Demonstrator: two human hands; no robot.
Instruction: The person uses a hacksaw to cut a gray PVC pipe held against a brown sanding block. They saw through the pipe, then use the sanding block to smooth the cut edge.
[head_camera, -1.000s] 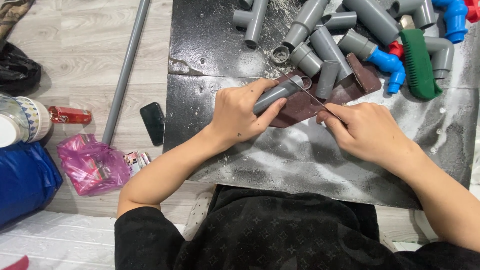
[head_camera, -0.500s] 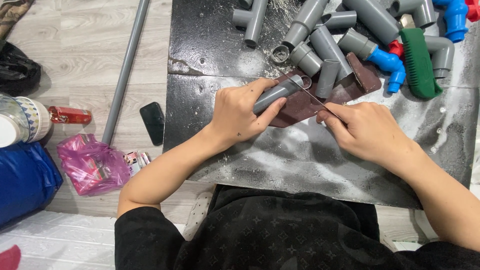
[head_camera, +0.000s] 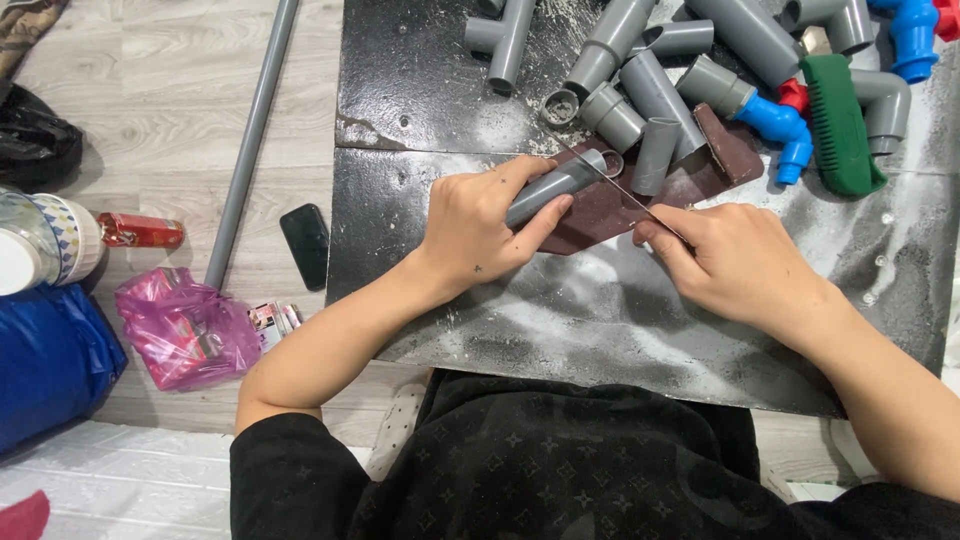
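Observation:
My left hand (head_camera: 480, 225) grips a short grey pipe piece (head_camera: 555, 187), holding it down on a brown scrap of leather (head_camera: 610, 210) on a dusty black work slab (head_camera: 600, 310). My right hand (head_camera: 735, 262) holds a thin metal blade (head_camera: 620, 185) whose far end lies across the open end of the pipe piece. A small cut grey ring (head_camera: 612, 162) sits just beyond the pipe's end.
Several grey pipe fittings (head_camera: 640, 90), blue elbow fittings (head_camera: 775, 125) and a green-handled tool (head_camera: 840, 125) crowd the slab's far side. On the wooden floor at left lie a long grey pipe (head_camera: 250, 140), a black phone (head_camera: 304, 245), a pink bag (head_camera: 185, 325), a red lighter (head_camera: 140, 230) and a blue bag (head_camera: 50, 360).

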